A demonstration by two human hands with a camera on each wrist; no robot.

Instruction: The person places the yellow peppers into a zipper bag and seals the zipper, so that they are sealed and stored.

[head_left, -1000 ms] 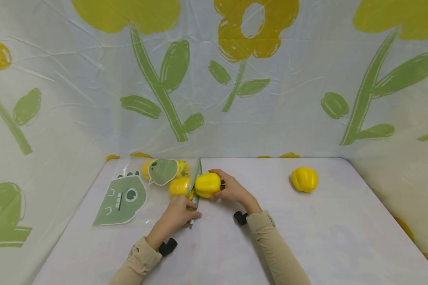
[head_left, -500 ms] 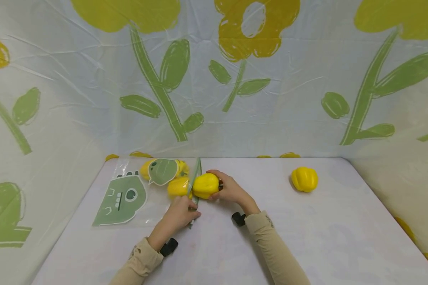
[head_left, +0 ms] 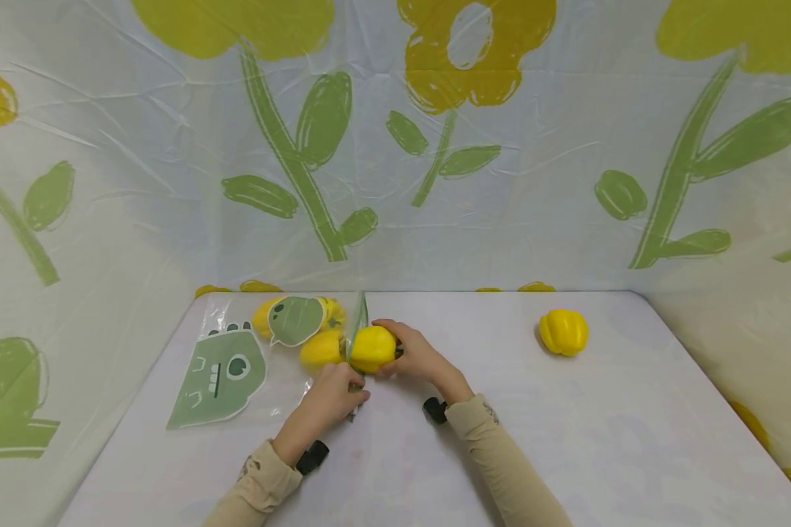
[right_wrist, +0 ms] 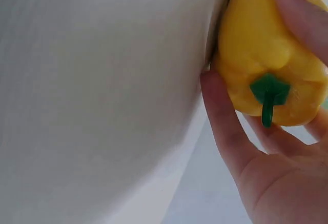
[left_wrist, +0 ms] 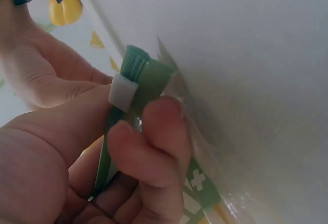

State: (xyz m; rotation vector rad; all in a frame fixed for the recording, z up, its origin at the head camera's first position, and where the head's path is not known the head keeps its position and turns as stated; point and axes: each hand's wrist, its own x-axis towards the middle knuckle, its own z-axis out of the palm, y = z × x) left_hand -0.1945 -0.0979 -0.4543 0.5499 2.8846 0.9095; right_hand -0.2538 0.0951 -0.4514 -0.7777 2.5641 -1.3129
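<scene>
A clear zip bag (head_left: 280,395) with green cartoon prints lies at the left of the table, its green-edged mouth facing right. My left hand (head_left: 332,395) grips the near end of that mouth; the left wrist view shows the fingers around the green zip strip (left_wrist: 136,62) beside a white slider (left_wrist: 123,93). My right hand (head_left: 422,359) holds a yellow bell pepper (head_left: 373,348) at the bag's mouth, its green stem (right_wrist: 269,93) towards the palm. Inside the bag lie a yellow bell pepper (head_left: 321,348) near the opening and more yellow behind a print (head_left: 296,320).
Another yellow bell pepper (head_left: 563,331) sits alone at the right of the white table (head_left: 633,424). A flower-printed cloth (head_left: 540,183) stands behind and along both sides. Black wrist cameras (head_left: 313,457) are worn below both hands.
My right hand has moved the held bell pepper left, into the bag's mouth. The bell pepper inside has shifted left, and the bag's printed side has slid slightly left. My left hand stays nearly still.
</scene>
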